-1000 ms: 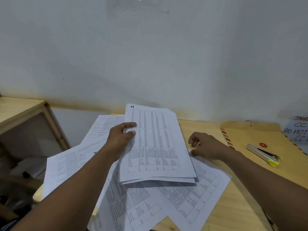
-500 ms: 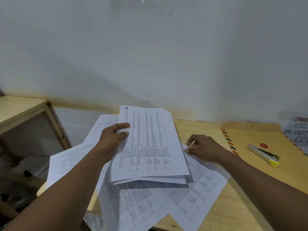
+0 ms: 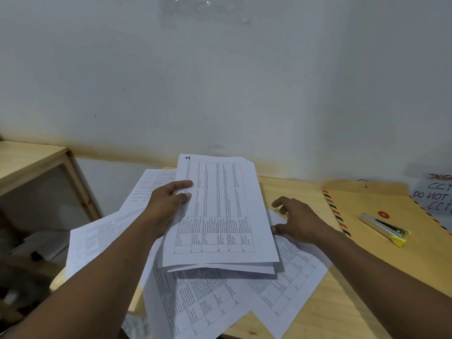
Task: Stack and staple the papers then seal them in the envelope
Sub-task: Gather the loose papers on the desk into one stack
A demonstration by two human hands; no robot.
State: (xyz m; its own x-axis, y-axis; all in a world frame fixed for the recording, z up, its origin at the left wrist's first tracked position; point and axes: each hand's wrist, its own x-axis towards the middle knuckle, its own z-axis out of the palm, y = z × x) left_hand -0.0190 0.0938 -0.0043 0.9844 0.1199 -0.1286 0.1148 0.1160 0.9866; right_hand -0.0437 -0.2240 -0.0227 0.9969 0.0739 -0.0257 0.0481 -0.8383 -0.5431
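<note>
Left hand [image 3: 168, 206] grips the stack of papers [image 3: 217, 216] by its left edge, lifted clear of loose sheets [image 3: 208, 299] on the table [image 3: 327, 311]. Right hand [image 3: 298, 221], fingers spread and empty, rests on a sheet just right of the stack. Envelope [image 3: 391, 255] lies well right of it, stapler [image 3: 384, 228] on top; bare wood between.

Thin matt white printed paper sheets [image 3: 220, 297] lie on a pale, smooth-grained wooden table [image 3: 337, 311]. The tan kraft-paper envelope [image 3: 391, 255] looks matt (striped edge), the silver metal stapler [image 3: 384, 228] glossy.
</note>
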